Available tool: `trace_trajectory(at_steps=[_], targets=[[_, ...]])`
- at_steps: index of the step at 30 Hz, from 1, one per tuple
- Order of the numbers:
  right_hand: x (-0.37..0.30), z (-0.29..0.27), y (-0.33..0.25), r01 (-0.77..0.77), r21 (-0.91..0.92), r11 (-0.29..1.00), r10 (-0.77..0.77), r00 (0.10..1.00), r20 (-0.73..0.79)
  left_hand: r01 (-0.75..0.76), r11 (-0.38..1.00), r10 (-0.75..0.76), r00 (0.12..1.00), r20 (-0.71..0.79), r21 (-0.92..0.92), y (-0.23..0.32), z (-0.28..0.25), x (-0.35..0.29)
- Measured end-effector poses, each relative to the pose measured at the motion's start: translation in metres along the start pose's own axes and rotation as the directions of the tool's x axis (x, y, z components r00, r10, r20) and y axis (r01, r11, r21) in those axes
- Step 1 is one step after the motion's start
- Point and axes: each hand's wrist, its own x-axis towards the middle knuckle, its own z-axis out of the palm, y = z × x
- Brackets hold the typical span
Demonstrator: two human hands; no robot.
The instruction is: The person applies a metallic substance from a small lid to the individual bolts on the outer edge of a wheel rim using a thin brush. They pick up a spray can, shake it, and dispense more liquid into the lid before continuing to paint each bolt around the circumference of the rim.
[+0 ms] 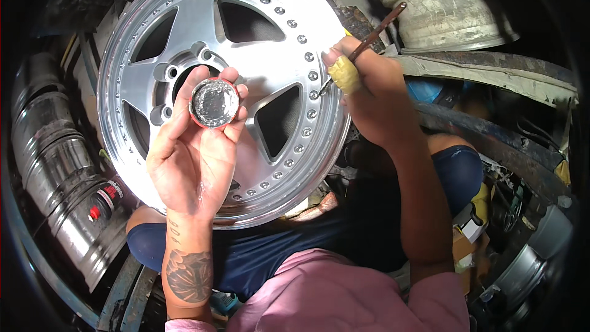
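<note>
Polished metal is gleaming on a smooth, glossy wheel point(264, 61) and its bolts point(302, 39), while a shallow container point(214, 103) is showing a rough, smeared surface, a thin tool point(384, 21) is shining, and a shirt point(344, 295) is adding matt cloth.

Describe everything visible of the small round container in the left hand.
The small round container looks shallow and red-rimmed, its dark grey inside smeared with whitish, silvery residue; its material is unclear. Its open side faces the camera. The left hand, palm up, holds it above the silver wheel.
</note>
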Motion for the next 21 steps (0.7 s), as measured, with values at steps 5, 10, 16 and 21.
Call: trace_trajectory(at_steps=[5,10,16,21], targets=[[-0.003,-0.002,0.003,0.074,-0.133,0.988,-0.071,0.997,0.029,0.011,1.0,-0.011,1.0,-0.005,-0.007,-0.003,0.0,0.0],[-0.007,0.001,0.013,0.115,-0.174,0.978,-0.113,0.993,0.02,0.008,1.0,-0.008,1.0,-0.011,0.012,-0.003,0.0,-0.001],[-0.005,0.001,0.009,0.128,-0.149,0.981,-0.127,0.992,0.012,0.006,1.0,-0.006,1.0,-0.013,0.016,-0.004,0.001,-0.001],[-0.002,0.0,0.003,0.07,-0.083,0.994,-0.071,0.997,-0.007,0.004,1.0,-0.004,1.0,-0.011,0.019,-0.003,0.001,-0.001]])
